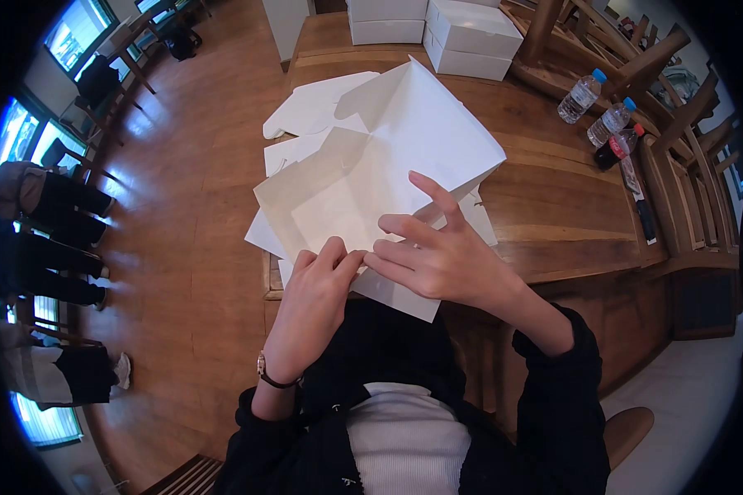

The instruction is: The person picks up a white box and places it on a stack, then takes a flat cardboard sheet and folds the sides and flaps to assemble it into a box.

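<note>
A partly folded white cardboard box [322, 194] stands on the table in front of me, its lid panel [446, 124] raised at the far right. My left hand [318, 285] is closed on the near edge of the box, fingers curled and pinching the card. At the near right corner, my right hand [433, 252] has its fingers spread apart, the index finger raised in front of the lid. Its lower fingertips meet the left hand's fingertips at the front edge. The right thumb is hidden.
Flat white card pieces [314, 103] lie beneath and behind the box. Folded white boxes [470, 37] are stacked at the back. Two water bottles [582, 96], a dark drink bottle [619, 148] and a cutter-like tool [644, 219] line the right side, near upturned chairs [685, 157]. People [49, 264] stand at left.
</note>
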Action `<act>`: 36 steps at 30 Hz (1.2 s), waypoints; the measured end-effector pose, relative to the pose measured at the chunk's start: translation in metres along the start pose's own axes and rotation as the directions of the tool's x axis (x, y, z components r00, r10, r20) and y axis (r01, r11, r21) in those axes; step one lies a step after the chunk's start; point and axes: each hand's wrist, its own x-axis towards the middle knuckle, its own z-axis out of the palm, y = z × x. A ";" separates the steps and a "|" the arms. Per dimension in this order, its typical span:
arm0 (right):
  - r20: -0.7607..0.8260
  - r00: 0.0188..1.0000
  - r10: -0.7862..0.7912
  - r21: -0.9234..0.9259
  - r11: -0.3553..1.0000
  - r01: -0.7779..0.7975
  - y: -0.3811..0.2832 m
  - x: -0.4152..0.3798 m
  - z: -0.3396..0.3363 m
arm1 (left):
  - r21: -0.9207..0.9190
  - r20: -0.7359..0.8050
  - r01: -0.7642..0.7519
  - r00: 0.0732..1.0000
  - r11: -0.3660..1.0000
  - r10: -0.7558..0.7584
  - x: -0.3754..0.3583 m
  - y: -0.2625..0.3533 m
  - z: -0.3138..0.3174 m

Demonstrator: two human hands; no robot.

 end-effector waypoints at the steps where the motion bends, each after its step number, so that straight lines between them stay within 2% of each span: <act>1: -0.003 1.000 -0.007 -0.001 1.000 0.007 0.000 0.000 0.000 | -0.001 0.000 -0.007 1.000 1.000 0.007 0.000 0.001 0.000; 9: 0.021 0.994 -0.110 -0.051 0.993 0.111 -0.006 0.003 -0.002 | 0.011 -0.021 0.009 1.000 1.000 -0.009 0.000 -0.001 0.005; 12: 0.015 0.995 -0.094 -0.049 0.994 0.095 -0.005 0.004 0.001 | -0.017 -0.028 0.001 1.000 1.000 -0.001 0.002 -0.002 0.003; 19: -0.022 0.999 -0.029 0.083 0.996 0.031 0.008 0.002 0.003 | -0.031 0.006 0.006 1.000 0.999 -0.006 0.004 -0.001 -0.001; 21: -0.039 0.999 -0.016 0.138 0.990 0.021 0.009 0.000 0.005 | 0.001 0.013 -0.059 0.998 0.998 0.059 0.005 -0.006 0.000; 30: -0.002 0.999 -0.035 0.091 0.995 0.035 0.008 -0.002 0.002 | 0.115 0.057 -0.092 0.995 0.989 0.086 0.008 0.002 -0.001; 36: 0.007 0.999 -0.053 -0.018 0.998 0.053 -0.002 0.006 0.001 | 0.158 0.039 -0.068 0.997 0.985 0.062 0.005 -0.001 0.004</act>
